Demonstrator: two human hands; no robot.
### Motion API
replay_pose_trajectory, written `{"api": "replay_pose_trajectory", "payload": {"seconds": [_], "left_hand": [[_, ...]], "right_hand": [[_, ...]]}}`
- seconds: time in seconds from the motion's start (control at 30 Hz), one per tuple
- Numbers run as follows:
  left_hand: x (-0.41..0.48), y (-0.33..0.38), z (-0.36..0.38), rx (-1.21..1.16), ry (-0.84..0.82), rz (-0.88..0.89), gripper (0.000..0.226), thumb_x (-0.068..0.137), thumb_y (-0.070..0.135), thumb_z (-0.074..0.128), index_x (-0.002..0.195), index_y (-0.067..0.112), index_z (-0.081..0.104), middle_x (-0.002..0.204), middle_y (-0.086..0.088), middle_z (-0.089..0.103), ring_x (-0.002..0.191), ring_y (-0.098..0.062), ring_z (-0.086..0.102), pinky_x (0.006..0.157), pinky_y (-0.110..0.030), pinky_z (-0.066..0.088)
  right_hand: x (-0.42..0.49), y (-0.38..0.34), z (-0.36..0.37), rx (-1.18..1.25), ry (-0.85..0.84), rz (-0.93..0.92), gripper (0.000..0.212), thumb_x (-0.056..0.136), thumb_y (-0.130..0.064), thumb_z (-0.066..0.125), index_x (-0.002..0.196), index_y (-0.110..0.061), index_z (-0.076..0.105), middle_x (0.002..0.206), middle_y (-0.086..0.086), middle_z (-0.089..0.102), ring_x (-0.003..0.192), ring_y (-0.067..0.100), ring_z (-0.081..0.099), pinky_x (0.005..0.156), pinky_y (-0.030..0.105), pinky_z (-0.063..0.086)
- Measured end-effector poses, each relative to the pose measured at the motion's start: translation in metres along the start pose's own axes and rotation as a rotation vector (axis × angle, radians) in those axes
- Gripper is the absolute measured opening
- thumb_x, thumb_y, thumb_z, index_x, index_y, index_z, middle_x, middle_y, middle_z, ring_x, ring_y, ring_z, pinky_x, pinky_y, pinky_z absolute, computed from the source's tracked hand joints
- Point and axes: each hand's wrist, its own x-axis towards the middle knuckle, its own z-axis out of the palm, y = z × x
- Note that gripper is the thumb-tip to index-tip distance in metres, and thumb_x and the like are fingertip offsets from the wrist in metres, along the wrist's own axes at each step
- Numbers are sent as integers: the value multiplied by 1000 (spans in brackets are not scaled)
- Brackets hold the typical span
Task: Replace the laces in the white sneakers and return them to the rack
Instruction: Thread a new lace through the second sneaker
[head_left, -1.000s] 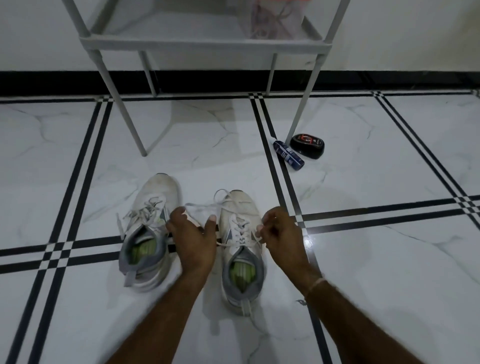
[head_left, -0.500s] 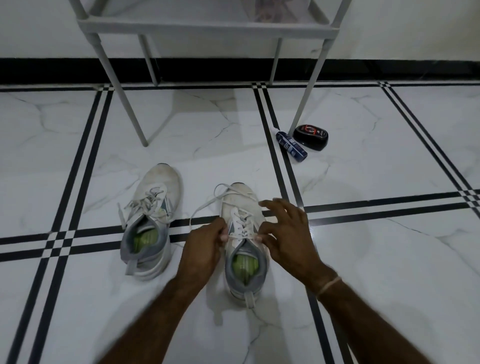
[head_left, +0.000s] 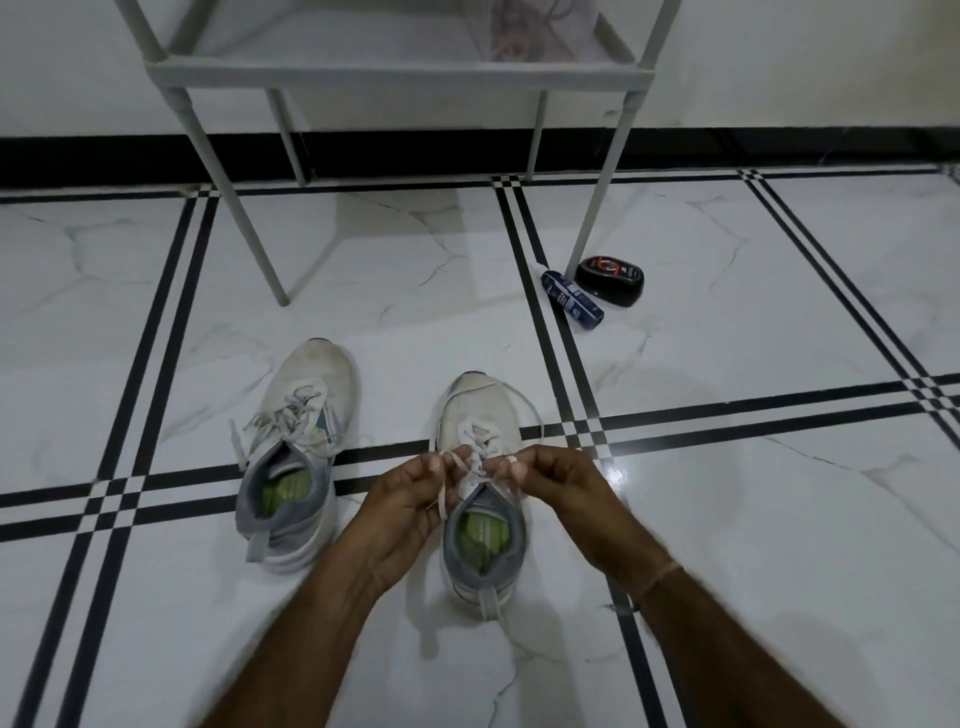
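Two white sneakers with grey collars and green insoles stand on the tiled floor, toes pointing away from me. The left sneaker (head_left: 296, 441) has loose laces across its tongue. Over the tongue of the right sneaker (head_left: 480, 410), both hands work its white lace (head_left: 470, 467). My left hand (head_left: 410, 499) pinches one lace strand at the shoe's left side. My right hand (head_left: 558, 480) pinches the other strand at the right side. A loop of lace trails past the toe on the right.
A grey metal shoe rack (head_left: 395, 73) stands ahead on thin legs, with a bag of laces on its shelf. A blue tube (head_left: 571, 300) and a black shoe-polish sponge case (head_left: 610, 280) lie by its right front leg. A black skirting runs along the wall.
Both hands have come together above the right sneaker's tongue. My right hand, spread half a second ago, now pinches the lace. The view has shifted slightly.
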Motion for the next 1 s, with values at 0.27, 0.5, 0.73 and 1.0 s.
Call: {"api": "replay_pose_trajectory", "payload": {"seconds": [0.27, 0.5, 0.73, 1.0], "left_hand": [[3, 9, 29, 132, 171, 84, 19, 96, 19, 67, 91, 2, 75, 84, -16, 77, 64, -19, 72, 55, -24, 56], [3, 5, 32, 97, 101, 137, 15, 99, 3, 57, 105, 5, 70, 80, -3, 76, 63, -8, 69, 56, -18, 53], [7, 20, 34, 337, 31, 147, 27, 89, -4, 70, 111, 5, 58, 84, -16, 75, 66, -15, 72, 57, -20, 54], [11, 33, 24, 542, -22, 162, 24, 83, 12, 81, 95, -6, 70, 80, -24, 74, 69, -23, 72, 60, -19, 53]], "right_hand": [[20, 8, 32, 240, 261, 44, 26, 98, -23, 68, 103, 2, 73, 103, 31, 71, 89, 33, 67, 73, 34, 53], [28, 4, 44, 276, 306, 30, 20, 101, -10, 62, 107, 3, 75, 99, 20, 77, 87, 23, 74, 73, 26, 59], [24, 8, 38, 183, 337, -15, 5, 96, 2, 64, 95, 5, 67, 87, 27, 69, 73, 15, 66, 65, 20, 52], [16, 6, 41, 150, 219, -74, 22, 99, -17, 65, 101, 4, 69, 89, 24, 72, 80, 21, 68, 67, 25, 52]]}}
